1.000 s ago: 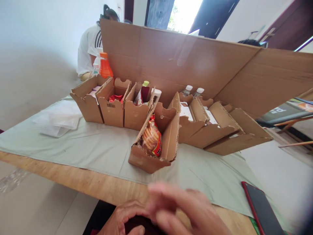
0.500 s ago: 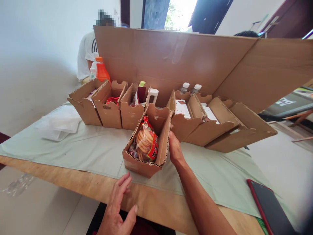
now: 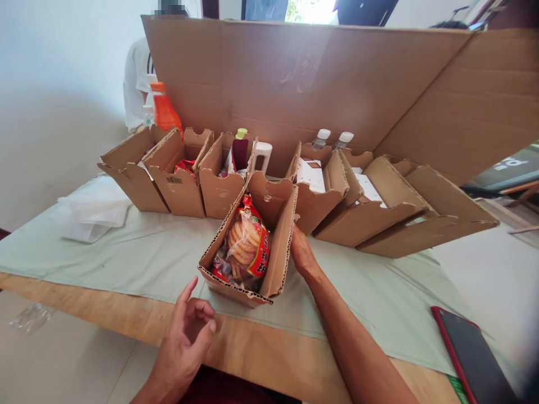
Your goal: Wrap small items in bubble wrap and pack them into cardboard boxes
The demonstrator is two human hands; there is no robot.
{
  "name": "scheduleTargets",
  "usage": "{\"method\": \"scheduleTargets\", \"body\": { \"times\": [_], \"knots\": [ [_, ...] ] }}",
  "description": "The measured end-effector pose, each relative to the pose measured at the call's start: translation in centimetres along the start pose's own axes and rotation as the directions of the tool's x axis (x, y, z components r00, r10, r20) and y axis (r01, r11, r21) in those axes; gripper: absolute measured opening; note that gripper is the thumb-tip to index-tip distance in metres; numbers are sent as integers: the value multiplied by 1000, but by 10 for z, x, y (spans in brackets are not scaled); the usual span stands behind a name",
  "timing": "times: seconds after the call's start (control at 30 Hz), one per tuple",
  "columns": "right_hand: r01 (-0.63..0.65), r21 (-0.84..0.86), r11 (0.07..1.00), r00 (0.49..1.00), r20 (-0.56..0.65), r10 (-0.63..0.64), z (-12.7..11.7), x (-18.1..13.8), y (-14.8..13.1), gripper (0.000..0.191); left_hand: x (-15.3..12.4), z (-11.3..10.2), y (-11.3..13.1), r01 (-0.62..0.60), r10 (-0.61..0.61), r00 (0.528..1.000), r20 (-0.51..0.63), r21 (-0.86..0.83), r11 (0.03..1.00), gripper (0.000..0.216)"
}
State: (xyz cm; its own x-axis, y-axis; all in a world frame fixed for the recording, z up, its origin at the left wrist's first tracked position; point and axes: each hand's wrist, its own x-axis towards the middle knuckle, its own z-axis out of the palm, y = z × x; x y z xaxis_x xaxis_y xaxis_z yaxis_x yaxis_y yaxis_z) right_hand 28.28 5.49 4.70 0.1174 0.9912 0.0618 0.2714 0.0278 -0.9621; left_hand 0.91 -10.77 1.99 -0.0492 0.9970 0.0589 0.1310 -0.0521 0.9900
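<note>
In front of me, a small open cardboard box stands apart from the row behind it. Inside lies a clear bag of round golden biscuits with a red label, beside other wrapped items I cannot make out. My right hand is against the box's right side, gripping it, with its fingertips hidden behind the wall. Near the box's front left corner, my left hand hovers above the table edge. Its index finger points up, the other fingers are bent, the thumb is apart, and nothing is held.
Several cardboard bins line the table's far side before a tall cardboard panel. An orange bottle and two white-capped bottles stand behind. Plastic bags lie left, a phone right. A person sits beyond the panel.
The view has tilted down slightly. My left hand has shifted left, and its fingers have bent more. The box appears slightly nearer, with my right hand still at its side.
</note>
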Motion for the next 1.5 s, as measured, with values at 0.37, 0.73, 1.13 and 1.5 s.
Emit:
{"method": "scheduleTargets", "body": {
  "times": [0.37, 0.73, 1.13, 1.5],
  "knots": [
    [42, -70, 997, 979, 202, -27, -8, -85, -14, 63, -54, -35, -46, 219, -225, 889, -399, -61, 974, 89],
    [51, -611, 790, 995, 97, 11, 10, 15, -45, 69, -2, -59, -18, 142, -69, 934, -351, 187, 972, 66],
    [203, -243, 949, 935, 336, -114, -9, -71, -26, 43, 25, -92, -24, 118, -12, 970, -243, 428, 896, 56],
    [-104, -302, 948, 994, -8, 107, -75, -162, -3, 30, 54, -10, 24, -110, 57, 986, 159, 352, 930, 20]
  ]
}}
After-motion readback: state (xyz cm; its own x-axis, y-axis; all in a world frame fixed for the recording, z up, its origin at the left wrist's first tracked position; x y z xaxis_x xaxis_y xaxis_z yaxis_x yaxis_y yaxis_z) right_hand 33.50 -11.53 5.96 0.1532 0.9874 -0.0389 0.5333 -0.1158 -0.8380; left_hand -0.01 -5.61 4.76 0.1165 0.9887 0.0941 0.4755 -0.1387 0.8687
